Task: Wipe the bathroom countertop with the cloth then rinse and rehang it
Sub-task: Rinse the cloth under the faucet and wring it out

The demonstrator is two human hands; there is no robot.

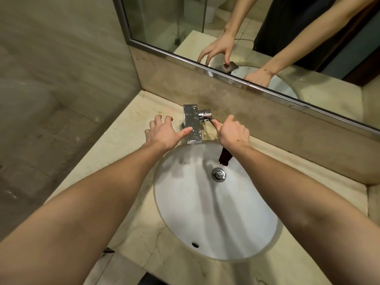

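Sink basin [205,212], set in table [127,145], sits under dark cloth [225,158], hanging from closed right hand [233,130] to drip/rinse over bowl. Right index finger [214,122] works tap handle [205,115]; left hand [162,132], fingers spread wide, empty, steadies faucet [193,124] w/ thumb.

No readable text anywhere in the view

The tap [192,123] and its side knob [205,115] carry no brand or lettering that can be made out; the knob shows only a small red mark, not a word. The drain plug [219,175] in the basin [216,212] has an embossed pattern too small to read.
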